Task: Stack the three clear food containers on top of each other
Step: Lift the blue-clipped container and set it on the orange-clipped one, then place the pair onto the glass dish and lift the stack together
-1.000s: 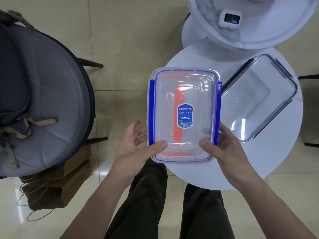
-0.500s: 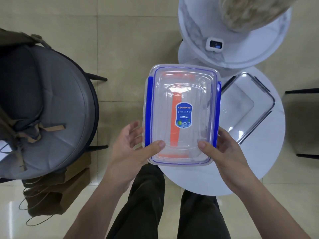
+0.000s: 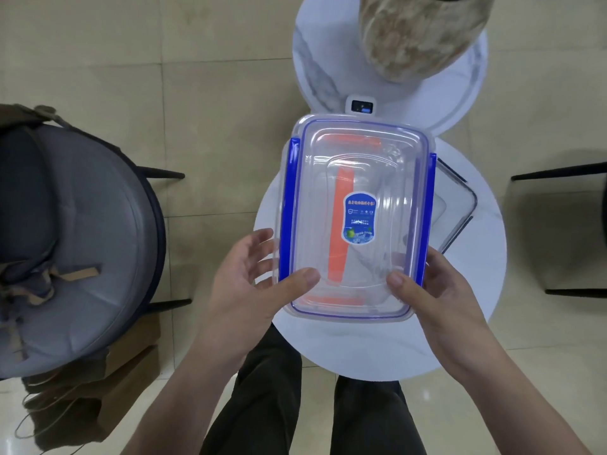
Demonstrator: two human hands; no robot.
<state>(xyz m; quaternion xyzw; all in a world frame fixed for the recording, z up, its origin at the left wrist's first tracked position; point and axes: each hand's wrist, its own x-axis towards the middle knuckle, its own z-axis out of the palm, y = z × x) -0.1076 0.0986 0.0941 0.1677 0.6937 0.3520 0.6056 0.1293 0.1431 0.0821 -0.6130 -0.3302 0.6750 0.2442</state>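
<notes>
I hold a clear container with blue side clips [image 3: 387, 178] and a blue oval label in the air above the round white table [image 3: 377, 349]. Through it shows an orange-clipped container [image 3: 341, 224], nested inside or right below; I cannot tell which. My left hand [image 3: 253, 284] grips its near left corner, thumb on the lid. My right hand [image 3: 437, 287] grips the near right corner the same way. A third clear container with dark clips [image 3: 455, 205] lies on the table, mostly hidden behind the held one.
A second white round table [image 3: 315, 60] stands beyond, carrying a mottled beige vase [image 3: 420, 34] and a small white device [image 3: 360, 106]. A grey cushioned chair [image 3: 72, 244] is at the left, a brown paper bag [image 3: 92, 402] under it. Dark chair legs [image 3: 558, 172] at right.
The blue-clipped container has shifted right and farther over the dark-clipped one, covering most of it. The view has tilted, bringing the vase into sight.
</notes>
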